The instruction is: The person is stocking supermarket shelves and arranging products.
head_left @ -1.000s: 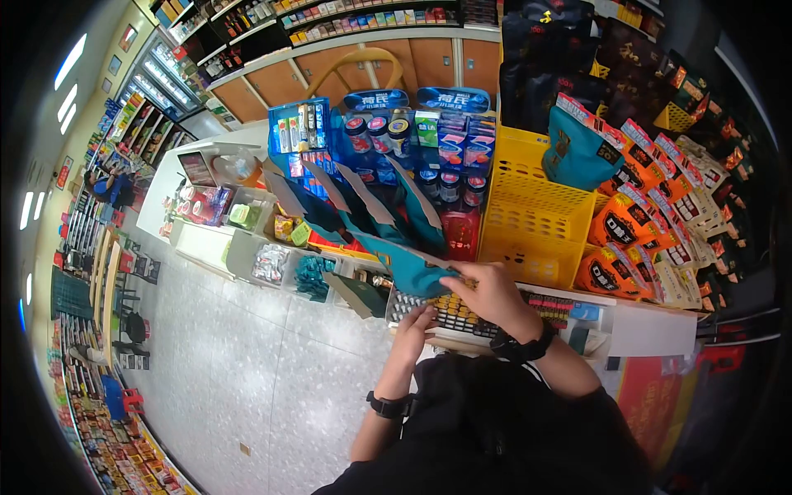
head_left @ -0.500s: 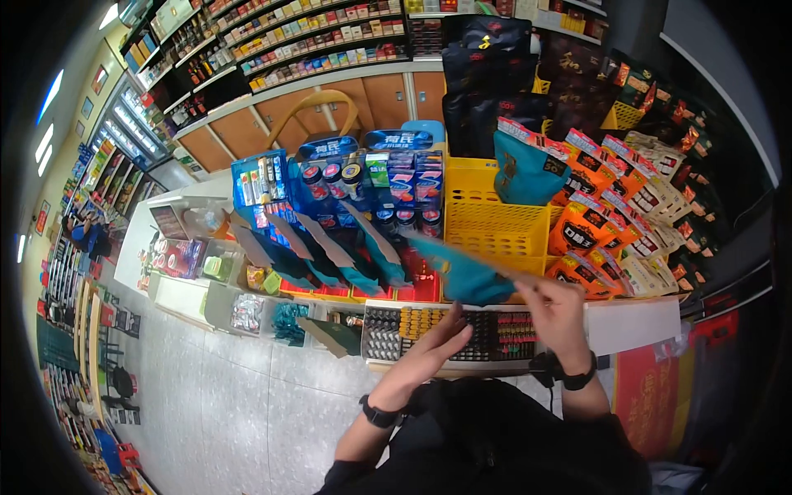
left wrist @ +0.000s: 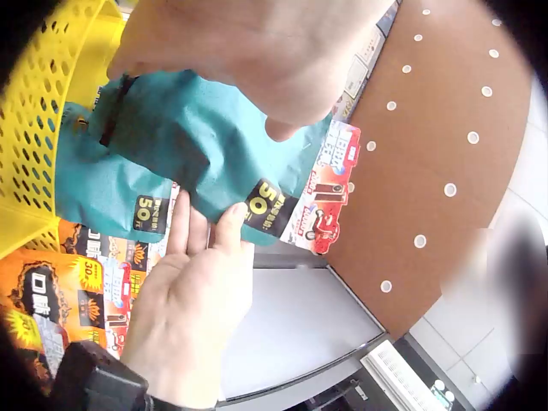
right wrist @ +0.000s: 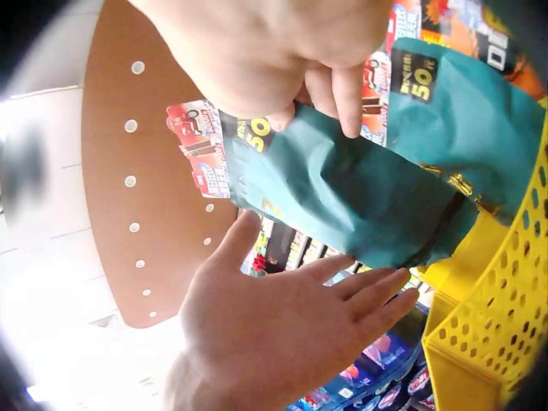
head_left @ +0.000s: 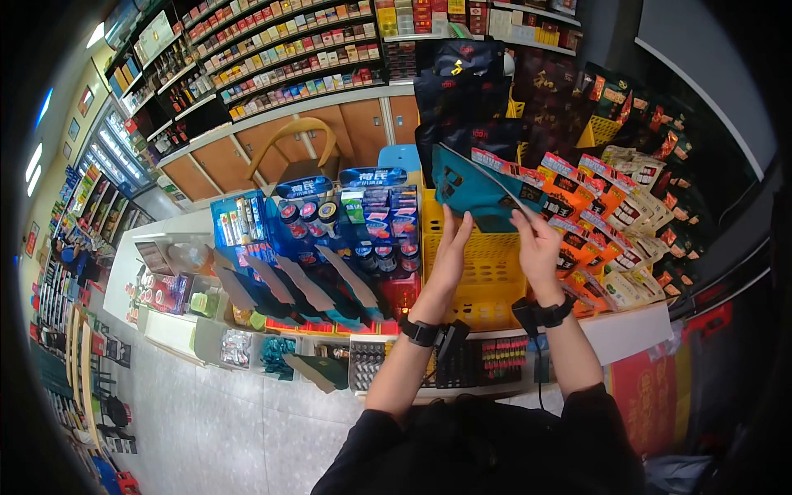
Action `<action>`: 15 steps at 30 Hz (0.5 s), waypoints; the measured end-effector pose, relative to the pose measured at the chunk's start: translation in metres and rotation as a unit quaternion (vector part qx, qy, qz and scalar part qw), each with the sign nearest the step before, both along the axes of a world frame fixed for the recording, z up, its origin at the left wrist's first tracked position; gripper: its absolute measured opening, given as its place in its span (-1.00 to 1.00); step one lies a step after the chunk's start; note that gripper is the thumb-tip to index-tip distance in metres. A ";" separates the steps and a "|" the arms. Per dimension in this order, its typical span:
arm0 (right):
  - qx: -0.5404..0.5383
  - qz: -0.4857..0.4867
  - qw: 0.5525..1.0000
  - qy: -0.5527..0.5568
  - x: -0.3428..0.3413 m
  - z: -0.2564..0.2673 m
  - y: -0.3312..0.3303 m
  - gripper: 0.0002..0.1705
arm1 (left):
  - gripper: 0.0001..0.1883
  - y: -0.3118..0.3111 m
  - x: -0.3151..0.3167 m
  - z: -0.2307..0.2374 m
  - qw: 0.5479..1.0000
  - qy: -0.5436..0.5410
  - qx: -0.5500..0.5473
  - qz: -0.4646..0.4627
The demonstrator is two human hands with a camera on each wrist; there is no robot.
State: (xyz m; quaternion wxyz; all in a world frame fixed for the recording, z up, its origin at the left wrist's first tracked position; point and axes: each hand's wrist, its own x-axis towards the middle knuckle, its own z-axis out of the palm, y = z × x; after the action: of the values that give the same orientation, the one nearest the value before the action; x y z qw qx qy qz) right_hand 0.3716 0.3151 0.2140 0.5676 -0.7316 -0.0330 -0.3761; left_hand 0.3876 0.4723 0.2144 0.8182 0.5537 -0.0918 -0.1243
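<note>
A teal bag (head_left: 474,191) marked 50, with a red and white header strip, is held above the yellow basket (head_left: 483,315). My right hand (head_left: 540,254) pinches it near the header end between thumb and fingers, as the left wrist view also shows (right hand (left wrist: 197,295), bag (left wrist: 201,137)). My left hand (head_left: 447,262) has its fingers straight and spread along the bag's other side; the right wrist view shows that palm (right wrist: 274,330) by the bag (right wrist: 342,193). Directly behind the held bag is a second teal bag (left wrist: 111,193), partly hidden.
Orange bags (head_left: 569,186) and pale bags stand in rows to the right. Black bags (head_left: 462,95) rise behind the basket. To the left are more teal bags (head_left: 351,285) and gum displays (head_left: 379,219). Small-item trays (head_left: 470,355) line the counter's front edge.
Both hands have moved away from my body, carrying the teal bag from above the small-item trays to above the basket. The left hand, off the bag half a second ago, is now against it.
</note>
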 end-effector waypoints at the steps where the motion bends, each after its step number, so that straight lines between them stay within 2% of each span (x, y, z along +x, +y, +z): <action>1: 0.010 0.012 1.000 -0.002 0.006 -0.002 -0.001 -0.71 | -0.01 0.000 0.003 0.000 1.000 0.016 0.019 0.006; 3: 0.016 0.016 1.000 0.017 0.017 -0.011 -0.006 -0.70 | 0.01 -0.003 0.018 -0.022 0.999 0.024 0.034 0.016; 11: 0.024 0.053 0.993 0.101 0.049 -0.037 -0.012 -0.65 | 0.01 -0.005 0.041 -0.049 0.995 0.077 0.061 0.029; 15: 0.006 0.047 0.987 0.154 0.057 -0.048 -0.008 -0.62 | 0.00 -0.005 0.036 -0.032 0.996 0.070 0.051 0.026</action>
State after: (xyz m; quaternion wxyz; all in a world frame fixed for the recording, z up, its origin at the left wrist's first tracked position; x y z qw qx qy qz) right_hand 0.4287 0.3073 0.1657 0.5876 -0.7749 0.0227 -0.2319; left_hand 0.4232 0.4677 0.1823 0.7962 0.5870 -0.0139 -0.1461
